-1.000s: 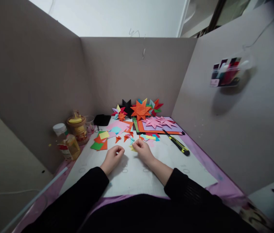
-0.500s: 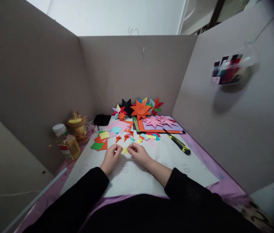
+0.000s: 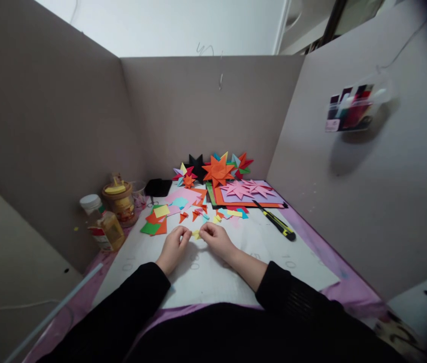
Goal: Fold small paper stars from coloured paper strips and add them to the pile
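Observation:
A small piece of yellow paper (image 3: 196, 235) is pinched between my two hands above the white board (image 3: 213, 282). My left hand (image 3: 174, 246) grips its left edge with thumb and fingers together. On the other side, the fingertips of my right hand (image 3: 218, 239) close on its right edge. Just beyond lie small folded orange pieces (image 3: 183, 217) and a folded yellow piece (image 3: 217, 219). Coloured paper squares, with a green one (image 3: 150, 228) nearest, lie beyond my left hand.
A black and yellow cutter (image 3: 279, 225) lies at the right. Paper stars, one of them orange (image 3: 218, 170), lean at the back wall. Pink stars (image 3: 237, 189) rest on stacked sheets. At left stand a bottle (image 3: 104, 227) and a jar (image 3: 120, 201). Grey panels surround the table.
Both hands stay nearly in place, still holding the yellow paper, whose visible shape has changed slightly. The whole view has shifted a little.

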`<state>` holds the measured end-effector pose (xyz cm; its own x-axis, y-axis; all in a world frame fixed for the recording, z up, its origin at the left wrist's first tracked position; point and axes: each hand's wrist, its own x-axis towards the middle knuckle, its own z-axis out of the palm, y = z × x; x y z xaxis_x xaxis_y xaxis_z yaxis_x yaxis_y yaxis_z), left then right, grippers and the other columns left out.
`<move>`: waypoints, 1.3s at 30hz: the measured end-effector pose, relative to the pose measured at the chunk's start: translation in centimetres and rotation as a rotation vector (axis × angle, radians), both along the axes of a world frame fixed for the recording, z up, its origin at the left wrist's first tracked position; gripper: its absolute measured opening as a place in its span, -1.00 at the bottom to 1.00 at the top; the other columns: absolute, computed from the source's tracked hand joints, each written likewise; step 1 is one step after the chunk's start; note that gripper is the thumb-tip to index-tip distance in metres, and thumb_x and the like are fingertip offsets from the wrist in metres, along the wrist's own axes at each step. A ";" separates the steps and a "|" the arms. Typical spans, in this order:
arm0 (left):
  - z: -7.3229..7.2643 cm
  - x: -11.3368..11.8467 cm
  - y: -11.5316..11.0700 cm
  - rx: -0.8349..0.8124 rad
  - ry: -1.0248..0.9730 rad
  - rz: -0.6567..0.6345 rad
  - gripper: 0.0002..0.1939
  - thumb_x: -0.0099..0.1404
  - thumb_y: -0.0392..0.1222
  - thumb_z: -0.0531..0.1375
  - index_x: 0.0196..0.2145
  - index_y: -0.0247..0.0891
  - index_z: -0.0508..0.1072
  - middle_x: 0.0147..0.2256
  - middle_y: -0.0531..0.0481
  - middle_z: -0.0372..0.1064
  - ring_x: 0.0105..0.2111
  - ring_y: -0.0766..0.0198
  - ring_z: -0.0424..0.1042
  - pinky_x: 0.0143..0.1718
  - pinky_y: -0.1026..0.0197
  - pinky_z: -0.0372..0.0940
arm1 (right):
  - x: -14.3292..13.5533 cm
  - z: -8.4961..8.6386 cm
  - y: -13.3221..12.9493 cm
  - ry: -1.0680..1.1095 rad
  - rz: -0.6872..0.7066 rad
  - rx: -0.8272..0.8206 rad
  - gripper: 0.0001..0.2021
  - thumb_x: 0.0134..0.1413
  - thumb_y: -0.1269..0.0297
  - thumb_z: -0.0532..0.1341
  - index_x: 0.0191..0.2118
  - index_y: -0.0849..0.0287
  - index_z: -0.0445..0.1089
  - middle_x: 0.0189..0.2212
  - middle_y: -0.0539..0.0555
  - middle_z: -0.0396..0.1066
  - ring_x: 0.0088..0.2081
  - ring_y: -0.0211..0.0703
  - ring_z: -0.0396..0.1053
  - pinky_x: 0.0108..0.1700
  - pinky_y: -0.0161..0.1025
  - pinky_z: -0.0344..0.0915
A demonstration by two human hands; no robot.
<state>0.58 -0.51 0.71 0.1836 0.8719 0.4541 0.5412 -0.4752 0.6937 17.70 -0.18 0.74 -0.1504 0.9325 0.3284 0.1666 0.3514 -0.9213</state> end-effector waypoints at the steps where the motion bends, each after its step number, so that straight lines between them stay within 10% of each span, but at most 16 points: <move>1: 0.0 0.0 0.0 0.000 -0.008 0.014 -0.75 0.29 -0.09 0.00 -0.47 -0.26 0.29 -0.48 0.04 0.27 -0.44 0.30 0.26 -0.42 0.27 0.14 | 0.0 0.0 0.0 -0.010 -0.011 0.008 -0.90 -0.03 0.31 0.12 -0.48 0.20 0.28 -0.58 -0.08 0.21 -0.51 -0.31 0.16 -0.44 -0.36 0.11; 25: 0.9 0.4 -0.7 -0.142 -0.136 -0.053 -0.76 0.20 -0.11 0.07 -0.48 -0.31 0.40 -0.47 0.00 0.37 -0.45 0.30 0.31 -0.47 0.31 0.15 | 0.1 0.2 -0.9 -0.344 0.000 0.398 -0.90 0.08 0.41 0.11 -0.34 0.15 0.37 -0.42 0.04 0.36 -0.32 -0.19 0.29 -0.22 -0.25 0.19; 39: 1.2 0.4 -1.1 -0.071 -0.039 -0.100 -0.78 0.22 -0.12 0.06 -0.43 -0.28 0.42 -0.43 -0.02 0.38 -0.43 0.30 0.31 -0.47 0.30 0.13 | -0.1 0.2 -0.8 -0.353 0.018 0.299 -0.87 0.09 0.42 0.04 -0.39 0.16 0.31 -0.43 0.03 0.32 -0.36 -0.21 0.27 -0.28 -0.28 0.18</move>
<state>0.98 -1.63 1.87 0.2550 0.8802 0.4002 0.4654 -0.4745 0.7472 17.60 -0.94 0.89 -0.3168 0.8007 0.5084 0.4437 0.5989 -0.6667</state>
